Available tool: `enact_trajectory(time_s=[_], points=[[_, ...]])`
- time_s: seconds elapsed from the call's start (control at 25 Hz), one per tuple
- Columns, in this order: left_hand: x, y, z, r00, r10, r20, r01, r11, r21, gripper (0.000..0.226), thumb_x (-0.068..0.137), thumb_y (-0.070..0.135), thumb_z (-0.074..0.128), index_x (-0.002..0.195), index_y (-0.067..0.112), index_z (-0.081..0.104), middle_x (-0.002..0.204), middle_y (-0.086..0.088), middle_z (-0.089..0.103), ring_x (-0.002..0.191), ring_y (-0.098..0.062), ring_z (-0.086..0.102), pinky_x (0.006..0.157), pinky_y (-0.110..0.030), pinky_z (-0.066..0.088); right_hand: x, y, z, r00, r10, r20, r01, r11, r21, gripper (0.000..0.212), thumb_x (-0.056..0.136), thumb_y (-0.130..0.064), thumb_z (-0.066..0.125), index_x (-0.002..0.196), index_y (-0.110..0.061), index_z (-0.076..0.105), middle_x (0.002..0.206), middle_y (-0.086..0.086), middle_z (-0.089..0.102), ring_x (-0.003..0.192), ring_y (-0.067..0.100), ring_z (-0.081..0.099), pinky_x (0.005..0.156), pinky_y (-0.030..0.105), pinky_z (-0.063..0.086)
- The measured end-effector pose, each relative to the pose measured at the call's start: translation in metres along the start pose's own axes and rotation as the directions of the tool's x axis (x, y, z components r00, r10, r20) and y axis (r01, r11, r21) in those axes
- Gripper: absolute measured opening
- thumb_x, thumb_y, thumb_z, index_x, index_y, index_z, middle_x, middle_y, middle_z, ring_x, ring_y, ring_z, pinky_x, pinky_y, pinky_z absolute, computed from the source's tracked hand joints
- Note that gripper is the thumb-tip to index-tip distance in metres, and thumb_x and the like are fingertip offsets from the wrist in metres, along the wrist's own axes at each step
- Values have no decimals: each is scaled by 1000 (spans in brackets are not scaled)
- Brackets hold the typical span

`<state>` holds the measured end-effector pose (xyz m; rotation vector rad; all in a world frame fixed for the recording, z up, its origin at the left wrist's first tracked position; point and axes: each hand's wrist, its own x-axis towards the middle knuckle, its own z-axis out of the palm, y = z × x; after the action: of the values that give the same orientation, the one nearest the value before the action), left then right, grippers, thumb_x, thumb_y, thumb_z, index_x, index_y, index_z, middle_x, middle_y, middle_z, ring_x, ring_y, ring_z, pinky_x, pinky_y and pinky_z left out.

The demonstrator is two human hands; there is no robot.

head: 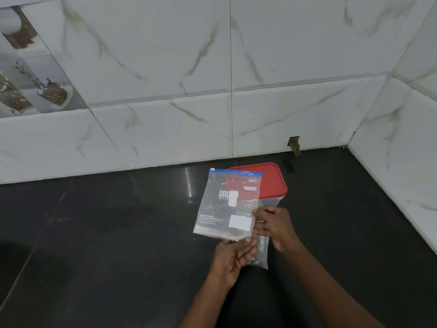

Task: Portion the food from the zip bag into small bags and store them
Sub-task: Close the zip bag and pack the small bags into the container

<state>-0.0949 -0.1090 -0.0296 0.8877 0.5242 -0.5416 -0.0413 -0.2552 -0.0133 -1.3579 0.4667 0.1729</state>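
A clear zip bag (228, 202) with a blue seal strip, white print and white labels stands upright over the black counter. My left hand (234, 255) pinches its bottom edge from below. My right hand (275, 227) grips its lower right side with curled fingers. A second clear plastic bag (261, 253) hangs beneath, between the two hands; which hand holds it I cannot tell. Behind the zip bag stands a clear container with a red lid (267, 179).
The black counter (106, 245) stretches wide to the left and front. White marble-patterned tiled walls (165, 129) close the back and the right side, meeting in a corner at the right. A small hole (294, 144) shows in the back wall's base.
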Motion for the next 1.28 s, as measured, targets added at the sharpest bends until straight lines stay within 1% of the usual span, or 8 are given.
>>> enact_trajectory(time_s=[0.28, 0.44, 0.52, 0.6, 0.72, 0.92, 1.04, 1.28], points=[[-7, -7, 1, 996, 90, 23, -92, 968, 235, 41, 83, 3, 75, 122, 0, 64, 108, -20, 75, 100, -34, 73, 92, -45, 58, -3, 6, 0, 1000, -16, 12, 15, 998, 61, 11, 89, -5, 66, 97, 0, 71, 88, 11, 77, 72, 23, 73, 56, 31, 58], [0, 9, -22, 950, 272, -155, -307, 905, -294, 60, 88, 52, 57, 125, 4, 61, 114, -18, 71, 103, -33, 68, 94, -46, 52, 3, -7, -10, 992, -13, 129, 13, 1000, 5, 19, 87, 1, 65, 105, -2, 71, 100, 14, 75, 84, 27, 73, 71, 38, 59], [6, 37, -52, 942, 286, -175, -329, 892, -311, 71, 84, 64, 56, 122, 5, 61, 111, -16, 74, 100, -29, 71, 87, -42, 57, 5, -16, -20, 981, 3, 195, 7, 999, -52, 21, 87, -3, 67, 108, -5, 71, 104, 12, 75, 93, 29, 73, 78, 41, 59], [6, 64, -69, 949, 304, -78, -307, 951, -30, 66, 77, 51, 75, 121, 2, 65, 102, -15, 76, 85, -24, 76, 71, -36, 62, 8, -23, -23, 976, -4, 217, 13, 999, -38, 23, 87, -10, 70, 110, -6, 70, 105, 11, 75, 96, 29, 72, 80, 40, 59], [7, 86, -59, 967, 250, 47, -253, 928, 273, 49, 82, 29, 78, 118, -3, 69, 101, -20, 75, 78, -26, 75, 71, -37, 63, 10, -27, -8, 970, -65, 232, 60, 998, 29, 24, 90, -18, 67, 112, -8, 70, 110, 16, 73, 97, 35, 69, 87, 48, 55], [7, 113, -47, 882, 466, -67, -437, 863, 252, 27, 81, 13, 77, 103, -2, 72, 99, -23, 75, 84, -32, 71, 82, -46, 60, 7, -28, 10, 956, -72, 284, 90, 995, -49, 11, 87, -4, 68, 96, -5, 73, 99, 19, 74, 84, 31, 70, 77, 42, 56], [0, 119, -58, 824, 563, -54, -525, 797, 297, 23, 83, 3, 73, 106, -1, 72, 99, -18, 77, 80, -23, 74, 74, -34, 62, 4, -25, 14, 953, -80, 292, 112, 989, -96, 12, 86, -5, 69, 97, -5, 73, 100, 14, 75, 92, 29, 71, 90, 44, 52], [-12, 115, -58, 755, 650, -86, -601, 738, 307, 14, 87, -6, 68, 98, 1, 73, 83, -9, 78, 68, -12, 72, 63, -24, 60, 3, -31, 26, 952, -240, 188, 254, 966, -56, 13, 87, -4, 69, 100, -4, 73, 97, 10, 77, 88, 26, 67, 82, 43, 49]])
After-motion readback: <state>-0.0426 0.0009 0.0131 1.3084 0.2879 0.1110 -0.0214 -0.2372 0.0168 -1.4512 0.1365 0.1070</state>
